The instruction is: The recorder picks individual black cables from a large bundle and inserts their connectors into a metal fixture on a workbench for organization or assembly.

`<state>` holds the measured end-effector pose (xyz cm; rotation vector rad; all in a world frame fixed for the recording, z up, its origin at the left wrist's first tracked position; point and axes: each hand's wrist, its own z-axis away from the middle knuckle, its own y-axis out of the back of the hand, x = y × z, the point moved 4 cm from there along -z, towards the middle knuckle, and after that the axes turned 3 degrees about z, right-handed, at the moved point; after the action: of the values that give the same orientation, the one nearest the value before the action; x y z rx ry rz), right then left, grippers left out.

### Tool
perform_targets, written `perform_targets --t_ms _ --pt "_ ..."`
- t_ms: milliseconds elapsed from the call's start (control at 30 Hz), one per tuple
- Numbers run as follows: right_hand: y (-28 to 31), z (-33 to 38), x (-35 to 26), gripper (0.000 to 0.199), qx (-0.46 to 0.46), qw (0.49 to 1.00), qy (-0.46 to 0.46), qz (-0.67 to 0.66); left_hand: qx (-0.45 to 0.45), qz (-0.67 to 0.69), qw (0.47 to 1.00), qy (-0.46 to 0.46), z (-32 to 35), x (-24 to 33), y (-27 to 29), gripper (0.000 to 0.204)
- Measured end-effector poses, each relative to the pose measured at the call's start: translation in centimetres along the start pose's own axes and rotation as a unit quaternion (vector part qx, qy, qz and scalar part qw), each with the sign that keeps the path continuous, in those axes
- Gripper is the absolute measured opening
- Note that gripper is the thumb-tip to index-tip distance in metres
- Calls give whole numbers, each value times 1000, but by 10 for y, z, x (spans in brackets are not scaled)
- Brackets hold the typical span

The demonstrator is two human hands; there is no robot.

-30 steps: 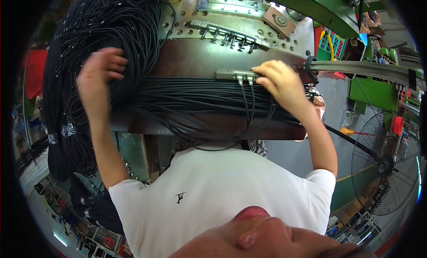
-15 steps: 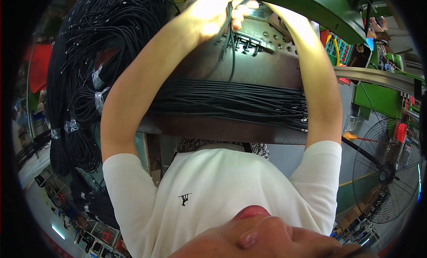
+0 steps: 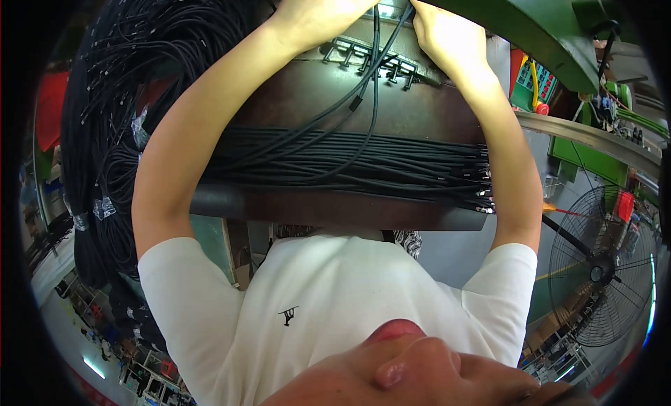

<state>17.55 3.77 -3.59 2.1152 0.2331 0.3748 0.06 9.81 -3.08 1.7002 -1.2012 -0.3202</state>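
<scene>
Two black cables (image 3: 376, 56) rise and cross in front of a metal fixture, their upper ends reaching the gap between my hands at the top edge. My left hand (image 3: 325, 13) is closed, its fingertips against the upper end of a cable. Just right of the other cable is my right hand (image 3: 453, 39); the picture edge cuts off its fingers, so its grip is hidden. Below my hands sits the fixture, a rail with a row of black clamps (image 3: 377, 62). A small black sleeve (image 3: 356, 103) shows on one cable.
A bundle of black cables (image 3: 335, 161) with metal-tipped ends lies across the brown bench (image 3: 314, 209). Thick coils of black cable (image 3: 168, 49) hang at left. A green machine arm (image 3: 538, 28) spans the upper right, with a yellow-handled tool (image 3: 535, 84) near it. A fan (image 3: 594, 266) stands at right.
My left hand has shifted slightly left and up. My right hand has come down into view beside the cables. The cables now cross over the clamps, which show more fully.
</scene>
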Motion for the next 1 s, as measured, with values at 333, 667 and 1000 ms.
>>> perform_targets --t_ms 333,667,1000 --pt "-12 7 14 19 -59 996 -40 -47 -73 -34 997 -3 19 -30 -23 25" --pt "-24 21 37 22 -67 989 -76 -106 -13 -139 989 -52 26 -53 -34 15" --pt "16 36 31 33 -115 938 -221 -239 16 -7 998 58 45 22 33 48"
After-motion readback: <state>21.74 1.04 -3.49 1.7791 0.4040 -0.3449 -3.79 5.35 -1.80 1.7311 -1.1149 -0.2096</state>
